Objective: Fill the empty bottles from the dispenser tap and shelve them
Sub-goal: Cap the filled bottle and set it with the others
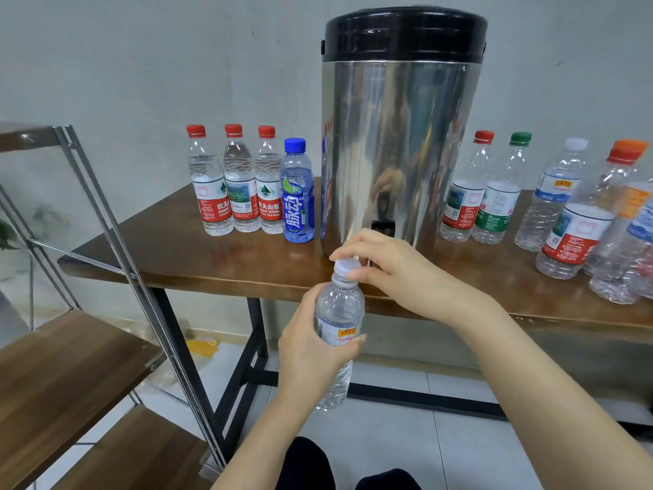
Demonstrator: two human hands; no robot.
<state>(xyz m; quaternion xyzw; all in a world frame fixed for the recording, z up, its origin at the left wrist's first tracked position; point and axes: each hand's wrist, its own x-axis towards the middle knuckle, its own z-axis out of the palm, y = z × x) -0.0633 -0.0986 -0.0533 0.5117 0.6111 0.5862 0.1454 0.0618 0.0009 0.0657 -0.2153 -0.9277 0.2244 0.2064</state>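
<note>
A clear water-filled bottle (338, 314) with a white cap (347, 267) stands upright in front of the table edge. My left hand (311, 344) grips its body around the label. My right hand (383, 268) pinches the white cap from the right. Just behind them is the steel dispenser (399, 143) with a black lid and its black tap (382, 226). Left of the dispenser stand three red-capped bottles (235, 182) and a blue bottle (298, 192), all holding water. To its right are several empty bottles (551, 206) with red, green, white and orange caps.
The brown wooden table (212, 256) has black legs. A metal-framed shelf with wooden boards (60, 373) stands at the left, close to the table corner. A yellow object (203, 346) lies on the tiled floor under the table.
</note>
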